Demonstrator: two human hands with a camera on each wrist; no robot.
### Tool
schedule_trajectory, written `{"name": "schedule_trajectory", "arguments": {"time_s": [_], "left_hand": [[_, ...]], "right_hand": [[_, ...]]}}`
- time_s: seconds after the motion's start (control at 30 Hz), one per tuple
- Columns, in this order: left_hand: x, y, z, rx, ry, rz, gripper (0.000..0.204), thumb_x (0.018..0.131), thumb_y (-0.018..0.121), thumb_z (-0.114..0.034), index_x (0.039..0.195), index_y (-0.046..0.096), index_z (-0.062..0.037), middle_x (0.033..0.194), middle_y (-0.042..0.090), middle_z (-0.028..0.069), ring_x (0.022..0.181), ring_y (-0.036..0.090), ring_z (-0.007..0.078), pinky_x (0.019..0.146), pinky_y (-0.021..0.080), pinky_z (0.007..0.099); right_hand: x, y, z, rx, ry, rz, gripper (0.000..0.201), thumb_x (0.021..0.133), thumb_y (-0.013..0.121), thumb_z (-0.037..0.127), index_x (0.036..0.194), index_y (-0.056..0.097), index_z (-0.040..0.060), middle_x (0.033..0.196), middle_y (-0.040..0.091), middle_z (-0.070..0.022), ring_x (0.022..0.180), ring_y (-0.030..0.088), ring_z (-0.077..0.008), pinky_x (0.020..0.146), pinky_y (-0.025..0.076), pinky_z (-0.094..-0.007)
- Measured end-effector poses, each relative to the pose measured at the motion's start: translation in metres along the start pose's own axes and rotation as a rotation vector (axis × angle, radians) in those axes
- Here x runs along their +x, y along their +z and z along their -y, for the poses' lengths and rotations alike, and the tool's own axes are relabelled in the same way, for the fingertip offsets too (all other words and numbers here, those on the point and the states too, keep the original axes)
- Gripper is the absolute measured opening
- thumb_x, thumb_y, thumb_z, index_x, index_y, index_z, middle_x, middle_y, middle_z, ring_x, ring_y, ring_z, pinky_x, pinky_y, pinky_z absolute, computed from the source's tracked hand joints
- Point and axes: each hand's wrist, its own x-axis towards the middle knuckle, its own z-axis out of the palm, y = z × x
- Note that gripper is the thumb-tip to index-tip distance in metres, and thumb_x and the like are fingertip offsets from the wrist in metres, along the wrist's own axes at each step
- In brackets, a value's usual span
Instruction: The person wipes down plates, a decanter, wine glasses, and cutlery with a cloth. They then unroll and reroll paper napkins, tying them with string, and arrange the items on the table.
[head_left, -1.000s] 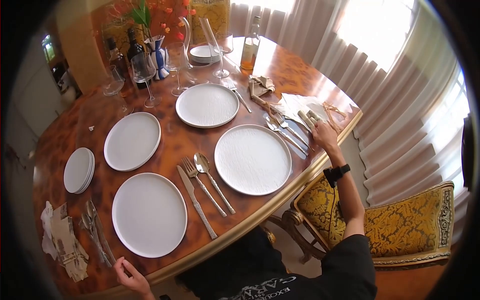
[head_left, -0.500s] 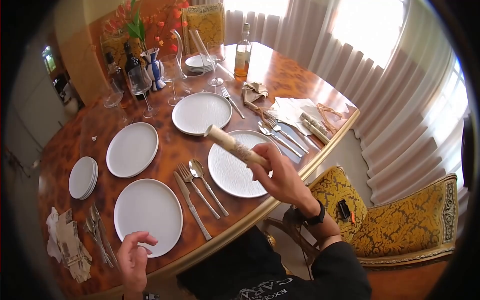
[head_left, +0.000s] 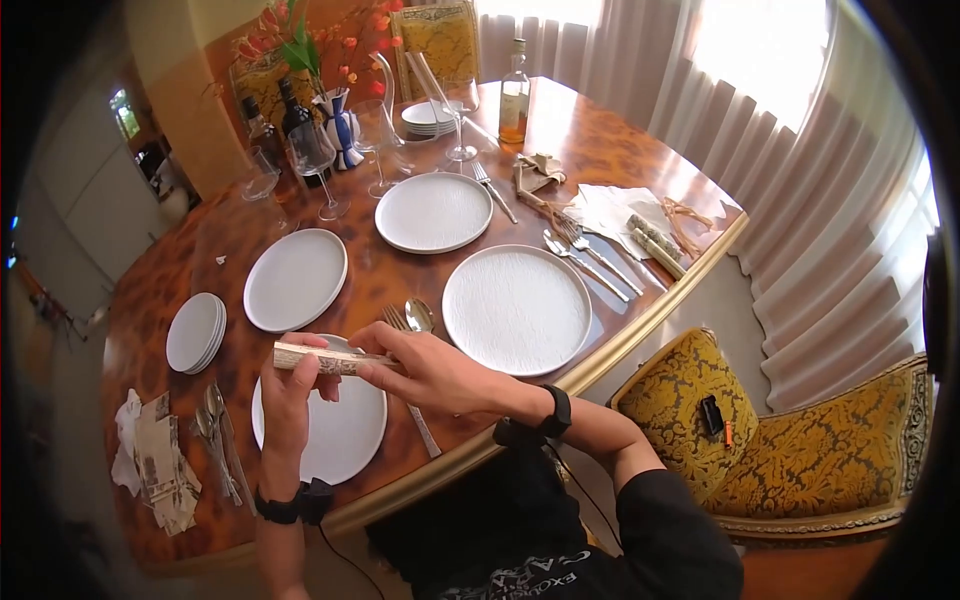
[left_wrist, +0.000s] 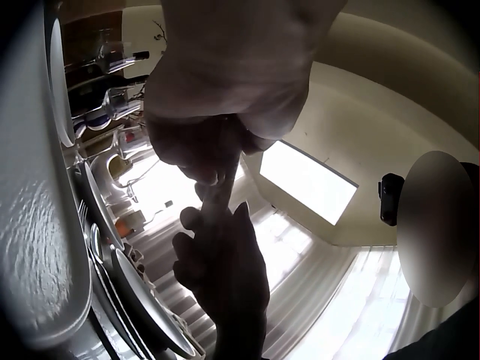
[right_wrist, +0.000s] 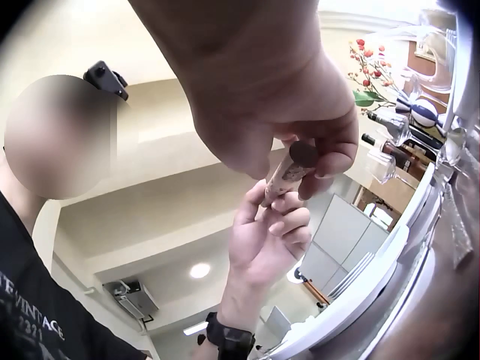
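Note:
A rolled patterned napkin (head_left: 325, 360) is held level above the near left plate (head_left: 345, 435). The left hand (head_left: 287, 410) grips its left end between thumb and fingers; the right hand (head_left: 430, 370) pinches its other end. In the right wrist view the roll (right_wrist: 285, 178) spans from the right hand (right_wrist: 277, 112) to the left hand (right_wrist: 266, 240). The left wrist view has the roll (left_wrist: 217, 196) as a dark shape between both hands. More rolled napkins (head_left: 655, 240) lie at the table's right edge, beside white cloth (head_left: 610, 210).
Other plates (head_left: 518, 310), a small plate stack (head_left: 196, 332) and cutlery (head_left: 590, 265) lie on the table. Wine glasses (head_left: 313, 155), a bottle (head_left: 514, 100) and a vase (head_left: 340, 130) stand farther back. Folded napkins (head_left: 160, 465) lie at left; a yellow chair (head_left: 690, 410) stands at right.
The right hand took a roll from the table's right side and carried it left. The left hand has risen and now grips the roll too.

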Motion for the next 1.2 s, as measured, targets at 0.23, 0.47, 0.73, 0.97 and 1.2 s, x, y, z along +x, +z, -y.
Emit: {"name": "schedule_trajectory", "arguments": {"time_s": [0.23,0.47,0.73,0.97,1.2], "left_hand": [[0.008,-0.023,0.008,-0.151,-0.028,-0.141,0.033,0.09,0.057,-0.023,0.116,0.049,-0.0048,0.09,0.065,0.0099,0.07,0.061,0.0166,0.06,0.046,0.0268],[0.0,-0.017,0.022,-0.197,-0.013,-0.22,0.027,0.092,0.059,-0.023,0.113,0.05,-0.0092,0.102,0.065,0.0111,0.079,0.062,0.0169,0.067,0.048,0.0287],[-0.015,-0.045,0.02,-0.361,0.108,-0.348,0.032,0.094,0.058,-0.024,0.121,0.048,-0.0114,0.098,0.063,0.0041,0.093,0.055,0.011,0.08,0.042,0.027],[-0.018,-0.05,0.023,-0.357,0.074,-0.318,0.032,0.095,0.056,-0.022,0.124,0.05,-0.0101,0.1,0.062,0.0045,0.095,0.055,0.0117,0.082,0.042,0.0272],[-0.015,-0.047,0.027,-0.309,0.031,-0.445,0.032,0.095,0.053,-0.023,0.123,0.049,-0.0089,0.099,0.063,0.0044,0.091,0.055,0.011,0.075,0.041,0.0257]], "right_hand": [[0.045,0.005,-0.002,-0.005,-0.068,-0.013,0.028,0.093,0.063,0.023,0.106,0.061,-0.002,0.085,0.066,-0.0181,0.076,0.065,-0.0297,0.068,0.049,-0.0381],[0.044,0.012,-0.022,-0.011,-0.088,0.085,0.037,0.09,0.067,0.029,0.111,0.059,-0.0005,0.098,0.066,-0.0153,0.087,0.064,-0.029,0.074,0.05,-0.0383],[-0.012,-0.24,-0.018,-0.467,0.436,-0.496,0.043,0.095,0.061,0.036,0.118,0.061,-0.0004,0.097,0.071,-0.011,0.089,0.066,-0.0169,0.073,0.053,-0.0308],[-0.162,-0.446,-0.152,-0.883,1.269,-0.511,0.039,0.073,0.064,0.029,0.096,0.068,-0.0017,0.095,0.07,-0.0205,0.088,0.067,-0.0296,0.076,0.052,-0.0377],[-0.225,-0.481,-0.241,-1.057,1.025,-0.51,0.036,0.092,0.056,0.035,0.095,0.066,0.0012,0.076,0.068,-0.0104,0.073,0.066,-0.0216,0.066,0.055,-0.0382]]}}
